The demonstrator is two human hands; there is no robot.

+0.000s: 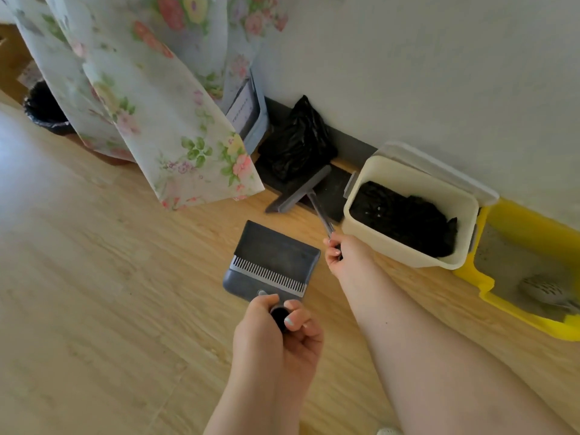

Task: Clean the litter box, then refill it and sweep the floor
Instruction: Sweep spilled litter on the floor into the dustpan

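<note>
My left hand grips the dark handle of a grey dustpan that stands on the wooden floor, its comb teeth facing me. My right hand grips the thin metal handle of a grey broom, whose head lies on the dark mat by the wall, just beyond the dustpan. At the right edge sits the yellow litter box with grey litter and a slotted scoop lying in it.
A cream bin lined with a black bag stands open between the broom and the litter box. A tied black bag leans on the wall. A floral curtain hangs at left, with a black basket behind it.
</note>
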